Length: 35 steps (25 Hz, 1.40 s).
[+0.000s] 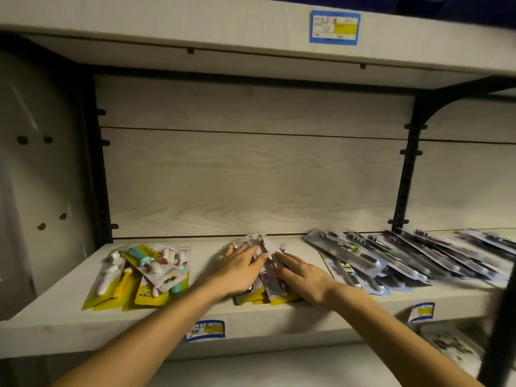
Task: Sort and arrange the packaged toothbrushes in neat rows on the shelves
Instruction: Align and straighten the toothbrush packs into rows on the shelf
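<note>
Fingers straight and slightly spread: your left hand (239, 270) and right hand (303, 277) press flat on the middle stack of toothbrush packs (266, 268) on the shelf (55, 317).

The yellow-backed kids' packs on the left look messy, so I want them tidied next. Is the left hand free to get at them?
Probably yes. The left hand rests flat on the middle stack, gripping nothing, and only bare shelf lies between it and the yellow-backed packs.

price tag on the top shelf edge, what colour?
Blue-bordered price tag, white with a yellow block on its right side. Head view, top centre.
</note>
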{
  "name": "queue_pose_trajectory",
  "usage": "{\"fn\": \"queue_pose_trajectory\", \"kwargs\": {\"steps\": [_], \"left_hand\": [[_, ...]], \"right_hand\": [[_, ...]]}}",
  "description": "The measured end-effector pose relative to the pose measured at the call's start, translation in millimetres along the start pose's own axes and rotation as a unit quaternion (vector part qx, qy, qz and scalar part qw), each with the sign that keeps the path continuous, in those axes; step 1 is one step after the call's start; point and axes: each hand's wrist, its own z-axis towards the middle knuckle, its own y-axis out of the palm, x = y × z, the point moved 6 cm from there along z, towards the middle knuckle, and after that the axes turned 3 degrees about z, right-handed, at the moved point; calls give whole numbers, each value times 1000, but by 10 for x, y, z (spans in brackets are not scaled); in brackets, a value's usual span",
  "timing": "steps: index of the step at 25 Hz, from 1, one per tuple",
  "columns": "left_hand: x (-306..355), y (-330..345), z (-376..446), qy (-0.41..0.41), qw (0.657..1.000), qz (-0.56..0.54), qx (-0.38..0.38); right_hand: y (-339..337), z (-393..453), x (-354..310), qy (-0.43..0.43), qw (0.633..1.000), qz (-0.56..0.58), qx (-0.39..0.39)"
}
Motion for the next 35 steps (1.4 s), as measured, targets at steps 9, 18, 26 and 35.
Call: {"fn": "queue_pose_trajectory", "kwargs": {"steps": [9, 18, 26, 35], "left_hand": [[346, 169, 423, 2, 998, -43, 50], [213, 153, 482, 30, 976, -149, 154], [180, -340, 154, 68, 940, -234, 241], [-1059, -1036, -169, 14, 907, -318, 277]], "right_hand": [[-128, 146, 497, 87, 985, 93, 117], [-80, 149, 565, 86, 979, 118, 145], [-293, -46, 327, 44, 967, 37, 250], [-150, 600, -863, -73, 967, 21, 244]]}}
